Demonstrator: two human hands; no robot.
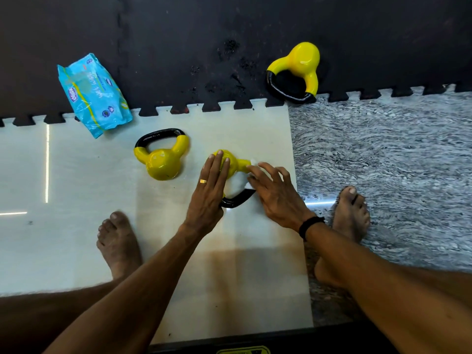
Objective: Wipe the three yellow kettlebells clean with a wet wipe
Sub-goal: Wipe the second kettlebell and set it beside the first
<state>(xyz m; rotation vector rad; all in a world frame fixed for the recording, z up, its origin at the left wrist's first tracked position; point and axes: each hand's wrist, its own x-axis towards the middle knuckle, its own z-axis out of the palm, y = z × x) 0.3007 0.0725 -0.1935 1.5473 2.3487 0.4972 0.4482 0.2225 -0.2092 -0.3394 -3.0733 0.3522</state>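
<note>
Now left hand point(212, 185) flat, fingers straight, pressing on near kettlebell point(233, 164) lying on white floor tile point(76, 226). Right hand point(274, 192) fingers spread, pressing white wet wipe point(241, 181) against its handle side. Second kettlebell point(161, 159) just left; third kettlebell point(298, 70) on black mat point(178, 47). Wipes pack point(93, 93) far left.

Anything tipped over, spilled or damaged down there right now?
Nothing spilled. The far kettlebell lies on its side on the black mat, which looks scuffed and pitted near its middle. The kettlebell under the hands also lies tipped; the third stands upright.
</note>
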